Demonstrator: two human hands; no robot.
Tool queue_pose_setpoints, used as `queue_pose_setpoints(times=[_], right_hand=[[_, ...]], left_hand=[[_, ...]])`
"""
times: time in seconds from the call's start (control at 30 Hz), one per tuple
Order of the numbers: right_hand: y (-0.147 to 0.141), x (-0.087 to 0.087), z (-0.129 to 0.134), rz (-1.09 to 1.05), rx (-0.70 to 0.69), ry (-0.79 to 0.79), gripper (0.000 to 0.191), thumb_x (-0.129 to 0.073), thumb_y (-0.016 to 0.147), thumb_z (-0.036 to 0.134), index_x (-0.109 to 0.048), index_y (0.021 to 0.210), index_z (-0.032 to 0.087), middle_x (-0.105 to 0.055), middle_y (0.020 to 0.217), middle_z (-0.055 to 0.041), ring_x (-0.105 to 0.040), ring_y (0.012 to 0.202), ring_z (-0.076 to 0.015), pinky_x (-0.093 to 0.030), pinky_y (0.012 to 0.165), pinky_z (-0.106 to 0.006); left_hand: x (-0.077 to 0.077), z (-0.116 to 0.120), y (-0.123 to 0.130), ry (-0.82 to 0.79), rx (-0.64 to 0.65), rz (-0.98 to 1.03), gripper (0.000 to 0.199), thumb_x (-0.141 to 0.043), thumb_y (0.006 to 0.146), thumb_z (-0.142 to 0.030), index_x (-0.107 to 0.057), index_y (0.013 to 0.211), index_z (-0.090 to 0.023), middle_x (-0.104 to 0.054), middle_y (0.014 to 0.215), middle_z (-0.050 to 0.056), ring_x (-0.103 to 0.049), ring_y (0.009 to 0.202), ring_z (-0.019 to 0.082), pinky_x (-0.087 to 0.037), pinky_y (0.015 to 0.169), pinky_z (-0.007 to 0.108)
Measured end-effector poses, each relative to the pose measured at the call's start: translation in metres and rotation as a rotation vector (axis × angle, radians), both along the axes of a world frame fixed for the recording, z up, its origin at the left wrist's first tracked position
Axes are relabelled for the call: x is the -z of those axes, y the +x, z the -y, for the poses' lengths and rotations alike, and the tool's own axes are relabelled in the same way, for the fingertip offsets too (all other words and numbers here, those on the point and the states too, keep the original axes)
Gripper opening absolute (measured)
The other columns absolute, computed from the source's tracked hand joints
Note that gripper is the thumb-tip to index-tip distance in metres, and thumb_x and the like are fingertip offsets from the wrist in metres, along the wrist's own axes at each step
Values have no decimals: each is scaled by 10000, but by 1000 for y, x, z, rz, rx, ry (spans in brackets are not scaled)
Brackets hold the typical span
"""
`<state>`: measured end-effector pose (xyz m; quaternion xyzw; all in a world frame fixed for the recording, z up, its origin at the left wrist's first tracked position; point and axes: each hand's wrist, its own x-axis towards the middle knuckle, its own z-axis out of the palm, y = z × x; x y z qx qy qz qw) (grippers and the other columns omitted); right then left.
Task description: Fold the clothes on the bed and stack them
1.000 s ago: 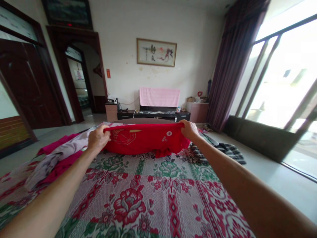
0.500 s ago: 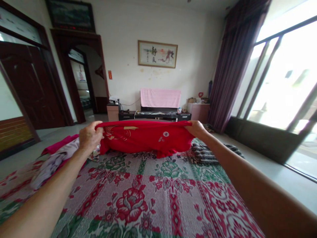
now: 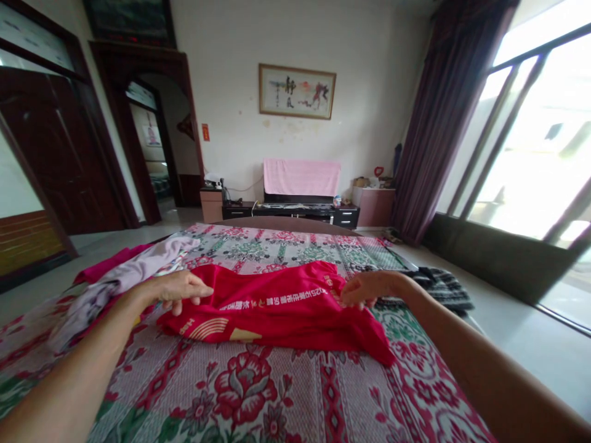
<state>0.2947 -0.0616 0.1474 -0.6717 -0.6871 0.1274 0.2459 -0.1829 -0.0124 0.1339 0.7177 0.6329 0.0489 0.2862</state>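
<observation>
A red T-shirt [image 3: 277, 314] with white lettering and a gold print lies partly folded across the flowered bed cover [image 3: 295, 400]. My left hand [image 3: 182, 292] is closed in a pinch on its left part, the thumb and forefinger pressed together. On the right side, my right hand [image 3: 364, 289] also has its fingers closed on the cloth. Between the two hands the cloth is slightly raised along its far edge. A corner that looks like a sleeve sticks out toward the near right.
Crumpled clothes, including a pale lilac garment [image 3: 120, 277] and a bright pink one [image 3: 108, 264], lie at the left. A black-and-white striped cloth [image 3: 438, 289] rests at the right edge. A low cabinet [image 3: 295, 212] with a pink towel [image 3: 302, 177] above stands by the far wall.
Both hands have come down and nearer with the red T-shirt. It was held up, stretched between them; now it lies on the cover with its lettering showing.
</observation>
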Motion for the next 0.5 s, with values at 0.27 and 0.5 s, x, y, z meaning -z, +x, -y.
queue_pose_setpoints(times=[0.27,0.5], right_hand=[[-24,31,-73,102,-16,104,257,-503,776,186,-740,872,161,-730,792,-45,-637,703,-147,-436,590,-201],[-39,53,-115,289,-125,14,358,-591,642,96,-729,962,177,-732,896,-76,-649,827,-199,-469,659,-213]], left_hand=[[39,-71,15,582,-134,-202,360,-430,828,-319,-700,1020,-176,-738,918,83,-679,889,219,-487,813,281],[78,-99,13,474,-210,-316,635,-580,711,-172,-481,1336,-119,-466,1407,189,-479,1268,288,-391,1028,341]])
